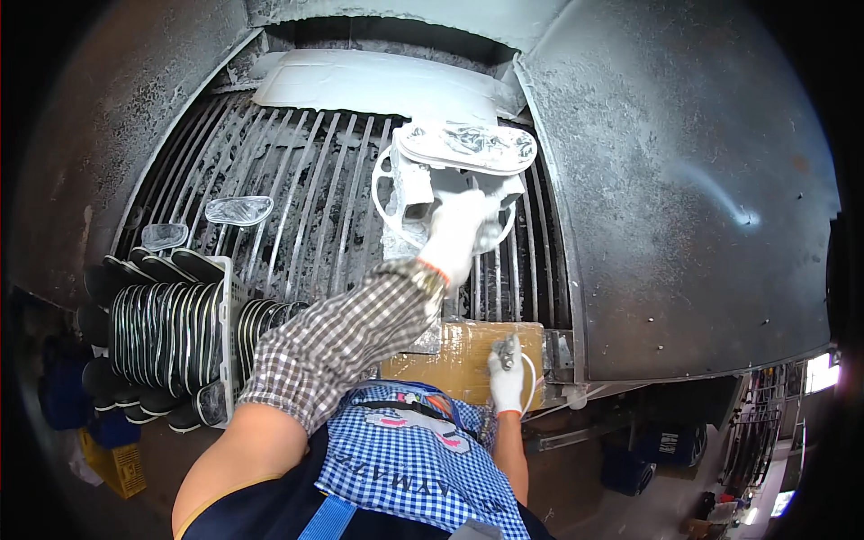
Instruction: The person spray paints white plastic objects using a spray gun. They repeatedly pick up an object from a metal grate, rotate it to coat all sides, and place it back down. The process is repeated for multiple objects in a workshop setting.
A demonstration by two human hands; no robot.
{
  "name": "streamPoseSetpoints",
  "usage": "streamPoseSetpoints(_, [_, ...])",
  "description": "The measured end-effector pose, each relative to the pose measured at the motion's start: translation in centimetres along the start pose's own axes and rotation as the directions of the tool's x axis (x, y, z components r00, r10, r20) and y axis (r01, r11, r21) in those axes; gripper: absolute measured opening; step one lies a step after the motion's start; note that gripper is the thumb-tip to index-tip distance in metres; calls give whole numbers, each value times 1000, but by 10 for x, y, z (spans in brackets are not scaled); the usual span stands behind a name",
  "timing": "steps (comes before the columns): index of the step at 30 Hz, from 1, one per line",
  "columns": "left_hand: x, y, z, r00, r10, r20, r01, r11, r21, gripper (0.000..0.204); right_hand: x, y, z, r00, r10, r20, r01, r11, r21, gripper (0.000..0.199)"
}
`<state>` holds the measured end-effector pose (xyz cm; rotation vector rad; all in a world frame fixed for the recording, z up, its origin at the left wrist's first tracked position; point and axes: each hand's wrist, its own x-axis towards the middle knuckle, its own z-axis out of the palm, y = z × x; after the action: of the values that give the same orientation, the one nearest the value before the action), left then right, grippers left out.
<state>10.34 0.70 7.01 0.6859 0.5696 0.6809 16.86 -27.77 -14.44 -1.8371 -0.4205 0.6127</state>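
A white shoe sole [472, 148] with a shiny, foil-like top rests on a white-coated stand [414, 184] with a ring around its base. My left hand [454, 234], in a white glove, reaches under the sole's near edge at the stand. Its fingers look curled in, but what they grip is hidden and slightly blurred. Lower right, by the cardboard, my gloved right hand [507, 378] is closed around a small metal spray gun [508, 352], mostly covered by the hand. A white hose [529, 371] loops beside that hand.
A slatted metal grate [310, 198] bears two shiny sole-shaped pieces [238, 211] on the left. At lower left, a white crate [227, 333] is packed with dark, pale-edged soles [166, 333]. Taped cardboard [450, 360] lies along the front. Metal walls [675, 207] flank the grate; white sheeting [378, 85] lies behind.
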Motion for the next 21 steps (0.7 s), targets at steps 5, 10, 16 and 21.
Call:
streamPoseSetpoints(5, [-54, -19, -61, 996, -17, 88, -2, 978, 210, 12, -31, -165, -9, 953, -302, -24, 302, 953, -12, 51])
streamPoseSetpoints(10, [-66, -46, -90, 994, -110, -10, 109, 973, 205, 13, -54, -273, -1, 883, -447, 141, 386, 864, 323, 62])
streamPoseSetpoints(16, [-69, -58, -91, 993, -69, -96, 92, 959, 266, 15, -61, -343, 44, 790, -545, 281, 345, 774, 530, 66])
streamPoseSetpoints(21, [-68, -57, -95, 984, -96, -147, 133, 956, 262, 15, -38, -339, 72, 717, -672, 184, 551, 708, 441, 57])
